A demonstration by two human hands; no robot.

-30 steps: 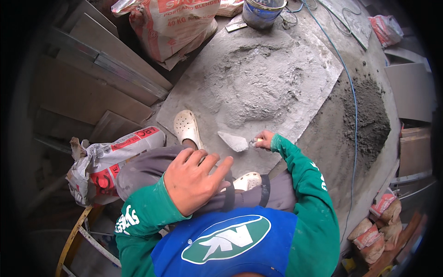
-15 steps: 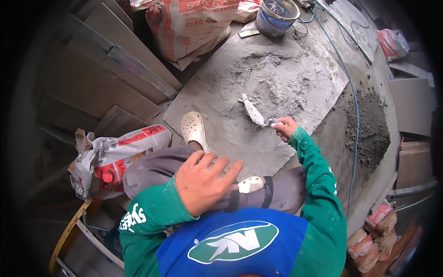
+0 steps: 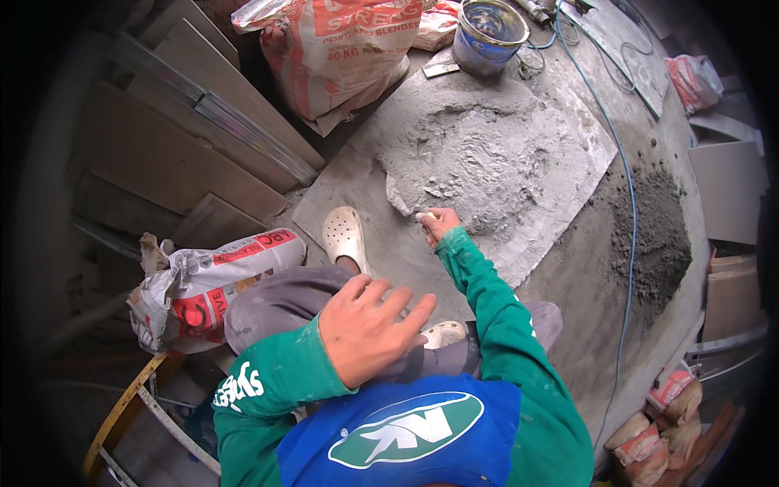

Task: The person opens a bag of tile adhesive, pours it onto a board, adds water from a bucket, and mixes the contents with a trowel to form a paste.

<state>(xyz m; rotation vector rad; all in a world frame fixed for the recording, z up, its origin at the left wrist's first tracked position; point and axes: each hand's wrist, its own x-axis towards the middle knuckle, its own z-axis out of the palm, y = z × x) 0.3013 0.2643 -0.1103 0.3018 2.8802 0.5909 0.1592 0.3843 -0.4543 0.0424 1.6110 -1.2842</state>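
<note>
My right hand (image 3: 440, 226) is wrapped round the handle of a trowel (image 3: 397, 198). The trowel's mortar-coated blade lies at the left edge of a wide mound of wet grey mortar (image 3: 487, 158). Beneath the mound is a flat, pale mixing board (image 3: 596, 150), smeared with mortar. My left hand (image 3: 375, 326) holds nothing; its fingers are apart and loosely bent, above my lap near my left knee.
A blue bucket (image 3: 485, 50) stands at the board's far edge beside a small flat tool (image 3: 440, 70). Big cement bags (image 3: 341, 57) sit at the back left; a torn bag (image 3: 223, 280) lies left. A blue cord (image 3: 628, 183) passes a dark sand pile (image 3: 653, 231).
My right hand has moved left with the trowel, bringing the blade to the mound's left side. Mortar there looks smoother and more gathered. My left hand has barely moved.
</note>
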